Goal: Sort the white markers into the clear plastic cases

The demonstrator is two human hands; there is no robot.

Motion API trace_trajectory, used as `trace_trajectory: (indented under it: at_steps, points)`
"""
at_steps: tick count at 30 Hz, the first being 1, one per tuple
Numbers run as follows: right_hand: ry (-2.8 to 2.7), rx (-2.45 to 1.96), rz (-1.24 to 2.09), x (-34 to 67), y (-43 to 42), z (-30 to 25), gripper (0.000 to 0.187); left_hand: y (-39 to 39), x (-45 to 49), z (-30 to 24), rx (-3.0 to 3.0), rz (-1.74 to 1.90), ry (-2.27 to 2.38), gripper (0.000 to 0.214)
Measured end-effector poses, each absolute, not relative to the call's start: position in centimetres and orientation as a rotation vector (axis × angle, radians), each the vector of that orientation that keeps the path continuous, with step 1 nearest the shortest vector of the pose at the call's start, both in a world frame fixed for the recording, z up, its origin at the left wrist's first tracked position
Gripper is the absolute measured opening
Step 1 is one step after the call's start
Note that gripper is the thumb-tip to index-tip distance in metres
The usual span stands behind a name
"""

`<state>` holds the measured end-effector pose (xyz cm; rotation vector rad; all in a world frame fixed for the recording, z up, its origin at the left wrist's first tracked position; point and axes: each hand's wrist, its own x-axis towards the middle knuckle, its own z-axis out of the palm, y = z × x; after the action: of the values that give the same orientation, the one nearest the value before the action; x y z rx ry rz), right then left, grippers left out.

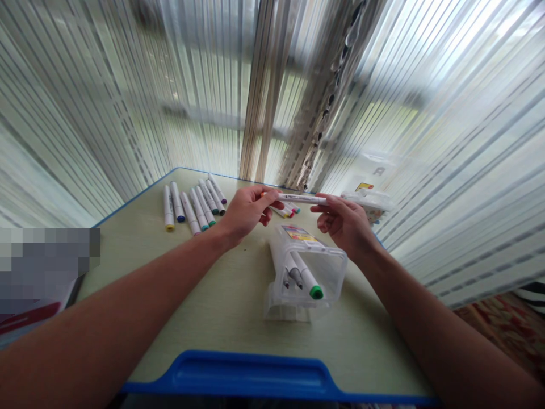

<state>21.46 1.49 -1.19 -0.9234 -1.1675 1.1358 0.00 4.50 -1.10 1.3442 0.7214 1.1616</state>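
Note:
A white marker [300, 198] is held level between my two hands, above the table. My left hand [251, 210] pinches its left end, where a bit of orange shows. The fingers of my right hand [347, 224] are closed on its right end. Below the hands, a clear plastic case [279, 267] lies on its side with its open end toward me. Inside it are a green-tipped marker [307, 275] and a few other pens. Behind the held marker lie several markers [290, 211] with yellow, red and green ends, partly hidden by my left hand.
Several white markers [196, 207] with coloured ends lie in a row at the left. Another clear container [370, 201] stands at the back right. The table [213, 318] has a blue edge and a blue front tray [255, 375]. Sheer striped curtains [204, 85] hang behind it.

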Motion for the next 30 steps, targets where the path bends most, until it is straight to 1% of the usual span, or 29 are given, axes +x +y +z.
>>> trace_trajectory:
  at_steps: [4, 10, 15, 21, 30]
  points:
    - [-1.175, -0.936, 1.114, 21.36, 1.5, -1.41, 0.026, 4.45, 0.05, -1.21, 1.458, 1.162, 0.746, 0.018]
    - [-1.214, -0.963, 1.087, 21.07, 1.42, -1.61, 0.03, 4.32, 0.11, -1.21, 1.567, 1.16, 0.747, 0.019]
    - [-1.207, -0.954, 1.095, 21.02, 1.44, -1.69, 0.027, 4.38, 0.1, -1.21, 1.573, 1.171, 0.747, 0.02]
    - [-1.178, -0.967, 1.102, 21.19, 1.53, -1.68, 0.029, 4.24, 0.39, -1.16, 1.475, 1.173, 0.739, 0.019]
    - [-1.147, -0.944, 1.176, 21.06, 1.2, -1.19, 0.028, 4.22, 0.44, -1.08, 1.283, 1.168, 0.765, 0.023]
